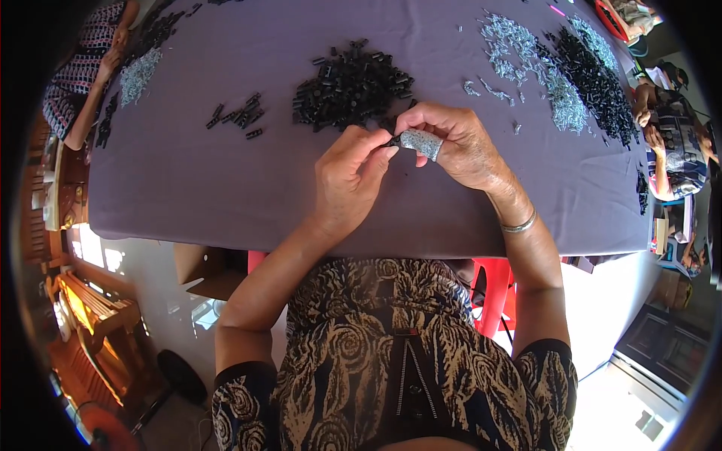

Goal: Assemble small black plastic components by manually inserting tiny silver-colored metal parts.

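Your left hand [347,179] is pinching a small black piece [395,140] between finger and thumb. Your right hand [468,149] has its fingers curled and its thumb and pointing finger pinching at the other side of the same piece. A speckled gray wrap [421,143] goes around your right thumb, and a shiny bracelet [520,223] sits on that wrist. The piece is between your two hands, above the worktop [451,218], near your side of it. A purple-gray cloth covers the worktop.

Just past your hands is a big heap of black pieces [350,84]. A little bunch of black pieces [239,114] lies to the left of it. Far to the right, you have silver bits [511,45] spread out beside a long black pile [590,83]. One person [84,79] sits at the left side, and another person [674,128] is at the right.
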`<move>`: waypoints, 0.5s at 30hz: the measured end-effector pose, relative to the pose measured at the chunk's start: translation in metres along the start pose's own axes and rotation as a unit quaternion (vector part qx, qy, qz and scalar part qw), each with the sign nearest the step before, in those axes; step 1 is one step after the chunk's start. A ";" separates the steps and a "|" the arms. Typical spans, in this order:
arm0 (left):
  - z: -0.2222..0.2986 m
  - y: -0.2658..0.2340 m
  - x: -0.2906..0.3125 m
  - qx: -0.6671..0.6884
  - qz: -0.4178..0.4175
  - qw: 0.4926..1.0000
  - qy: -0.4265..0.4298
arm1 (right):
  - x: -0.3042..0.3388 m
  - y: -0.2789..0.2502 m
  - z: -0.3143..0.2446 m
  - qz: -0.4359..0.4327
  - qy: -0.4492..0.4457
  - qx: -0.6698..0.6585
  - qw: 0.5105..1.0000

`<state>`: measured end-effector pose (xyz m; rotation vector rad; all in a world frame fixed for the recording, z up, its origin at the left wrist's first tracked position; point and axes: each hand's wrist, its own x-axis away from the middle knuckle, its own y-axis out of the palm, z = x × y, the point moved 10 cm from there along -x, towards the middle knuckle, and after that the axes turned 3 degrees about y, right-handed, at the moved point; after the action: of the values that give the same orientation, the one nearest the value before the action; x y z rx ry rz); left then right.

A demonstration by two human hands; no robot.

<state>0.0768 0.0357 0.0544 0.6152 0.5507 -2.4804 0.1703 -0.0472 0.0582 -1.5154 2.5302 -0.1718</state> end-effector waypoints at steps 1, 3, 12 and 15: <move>0.005 0.000 0.000 -0.017 0.004 1.000 0.015 | 0.000 0.002 0.004 -0.011 0.029 -0.004 1.000; 0.007 -0.001 0.000 -0.035 0.008 0.999 0.029 | 0.000 0.007 0.010 -0.022 0.057 -0.009 0.998; -0.015 0.005 0.003 0.102 0.009 0.993 -0.064 | -0.003 -0.001 0.011 0.011 0.043 -0.092 0.995; -0.014 0.004 0.004 0.135 0.011 0.989 -0.064 | -0.003 0.001 0.010 -0.023 0.073 -0.116 0.990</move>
<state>0.0804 0.0384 0.0404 0.5538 0.1599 -2.5722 0.1733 -0.0443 0.0491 -1.7047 2.7097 0.0076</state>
